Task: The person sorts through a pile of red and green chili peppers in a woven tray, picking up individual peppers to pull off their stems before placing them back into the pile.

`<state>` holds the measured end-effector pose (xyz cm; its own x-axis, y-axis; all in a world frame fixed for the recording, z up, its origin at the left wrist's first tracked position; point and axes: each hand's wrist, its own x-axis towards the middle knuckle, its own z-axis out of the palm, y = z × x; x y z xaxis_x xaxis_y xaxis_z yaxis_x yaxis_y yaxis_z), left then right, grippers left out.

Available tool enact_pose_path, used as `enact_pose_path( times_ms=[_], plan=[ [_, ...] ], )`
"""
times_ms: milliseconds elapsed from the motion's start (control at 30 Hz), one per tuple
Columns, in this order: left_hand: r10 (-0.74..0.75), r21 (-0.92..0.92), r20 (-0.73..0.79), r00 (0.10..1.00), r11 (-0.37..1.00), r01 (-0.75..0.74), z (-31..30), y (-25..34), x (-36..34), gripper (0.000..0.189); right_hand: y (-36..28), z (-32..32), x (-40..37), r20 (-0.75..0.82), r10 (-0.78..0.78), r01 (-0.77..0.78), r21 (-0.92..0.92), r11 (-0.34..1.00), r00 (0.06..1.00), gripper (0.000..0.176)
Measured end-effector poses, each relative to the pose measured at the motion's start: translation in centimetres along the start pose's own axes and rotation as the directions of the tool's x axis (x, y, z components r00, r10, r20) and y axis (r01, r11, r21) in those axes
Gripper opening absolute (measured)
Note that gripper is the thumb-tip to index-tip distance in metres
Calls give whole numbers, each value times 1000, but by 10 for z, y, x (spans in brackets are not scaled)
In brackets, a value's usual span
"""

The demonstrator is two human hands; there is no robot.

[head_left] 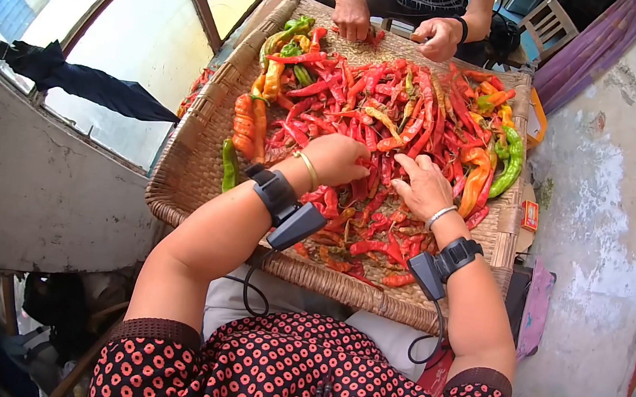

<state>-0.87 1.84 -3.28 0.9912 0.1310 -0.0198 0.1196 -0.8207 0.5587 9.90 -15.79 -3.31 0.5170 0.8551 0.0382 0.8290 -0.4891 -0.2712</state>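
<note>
- Two hands are seen low over a woven tray point(189, 179), whose near rim is drawn up just above the lap. It seems to be set there so that all of it lies within reach.
- Hundreds of red chilies point(399, 96) are spread across it in a shallow layer rather than heaped. By the look of it, this lets each pod be seen and picked out singly.
- Orange chilies point(245, 126) are gathered along the left side, and a lone green chili point(229, 166) is laid near the rim. A long green pod point(513, 158) is bunched with more orange ones at the right edge. The colours appear to be kept apart from the red.
- The left hand point(336, 160) is turned palm down at the middle of the tray, with its fingers curled into the pile. The fingertips are hidden, so it cannot be told whether a pod is clasped.
- The right hand point(423, 185) is held half open just beside it. Its fingers are bent and spread, with the tips laid on the red chilies, and nothing is seen clasped.
- A black wrist device point(274, 189) is strapped on the left forearm, and another like it is worn on the right.
- At the far rim, a co-worker's hands point(351, 18) are set down on the chilies.
</note>
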Motion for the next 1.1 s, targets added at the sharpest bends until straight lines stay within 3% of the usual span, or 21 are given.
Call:
enact_pose_path(
  times_ms=[67, 100, 133, 167, 200, 233, 267, 367, 533, 600, 700, 733, 767, 833, 867, 900, 933, 1000, 1033, 1067, 1100],
  plan=[
    [100, -43, 59, 993, 994, -98, 5, 3, 0, 35, 5, 6, 1, 3, 10, -10, 10, 1000, 1000, 40],
    [215, -81, 39, 976, 974, -212, 5, 6, 0, 31, 7, 7, 2, -19, 28, -27, 84, 996, 999, 35],
    [217, -79, 35, 976, 974, -213, 4, 8, -1, 31, 8, 8, 3, -40, 47, -41, 157, 987, 998, 29],
    [144, -306, 119, 982, 947, -101, 4, 12, -2, 31, 8, 9, 3, -42, 46, -39, 155, 987, 998, 29],
    [90, -505, 218, 972, 862, 34, 2, 15, -2, 30, 5, 8, 2, -129, 97, -41, 385, 922, 987, 23],
    [113, -569, 165, 980, 822, 1, 6, 12, -1, 32, 1, 7, 2, -199, 167, -17, 593, 805, 966, 17],
    [112, -569, 164, 980, 823, 1, 5, 13, 0, 32, -4, 4, -2, -200, 165, -15, 593, 805, 966, 17],
    [-33, -842, 215, 976, 500, 202, -3, 20, -4, 30, -32, -13, -13, -182, -81, 175, 591, 787, 980, 11],
    [-9, -805, 384, 923, 487, 339, -5, 5, -1, 19, -40, -10, -21, -16, -233, 182, 678, 712, 972, 13],
    [-18, -780, 322, 947, 562, 276, -14, 3, 0, 16, -36, -8, -21, 29, -296, 189, 710, 678, 955, 14],
    [-179, -747, 231, 956, 597, 292, -40, -3, 1, 18, -26, -8, -22, 289, -240, -162, 885, 437, 927, 20],
    [-234, -756, 156, 960, 597, 269, -44, -9, 2, 19, -22, -10, -21, 290, -205, -183, 888, 421, 935, 21],
    [-212, -847, 0, 977, 520, 112, -46, -14, 4, 21, -17, -12, -19, 294, -169, -195, 877, 438, 941, 21],
    [-399, -972, -95, 912, 236, 2, -52, -23, 9, 22, -11, -12, -15, 272, -39, -218, 841, 495, 961, 20],
    [-500, -990, -129, 857, 112, -84, -52, -25, 11, 23, -5, -7, -12, 93, -49, -47, 804, 592, 994, 21],
    [-499, -990, -131, 857, 114, -85, -49, -26, 12, 23, -4, -12, -10, 6, -44, 28, 685, 728, 999, 21],
    [-487, -970, -149, 861, 242, -31, -42, -27, 13, 23, -4, -16, -8, -80, -56, 90, 537, 839, 995, 20],
    [-416, -843, -139, 899, 527, 113, -30, -23, 13, 22, 0, -14, -3, -123, -74, 124, 475, 871, 990, 24],
    [-237, -597, -283, 930, 802, 22, -22, -24, 13, 20, 1, -12, -1, -164, -93, 153, 410, 899, 982, 28],
    [-15, -268, -353, 936, 959, -86, -13, -27, 13, 20, 0, -10, 1, -165, -92, 153, 409, 899, 982, 28],
    [155, -98, -384, 910, 973, -208, -5, -27, 15, 26, -4, -9, 3, -230, -163, 224, 267, 937, 959, 27]
  ],
)
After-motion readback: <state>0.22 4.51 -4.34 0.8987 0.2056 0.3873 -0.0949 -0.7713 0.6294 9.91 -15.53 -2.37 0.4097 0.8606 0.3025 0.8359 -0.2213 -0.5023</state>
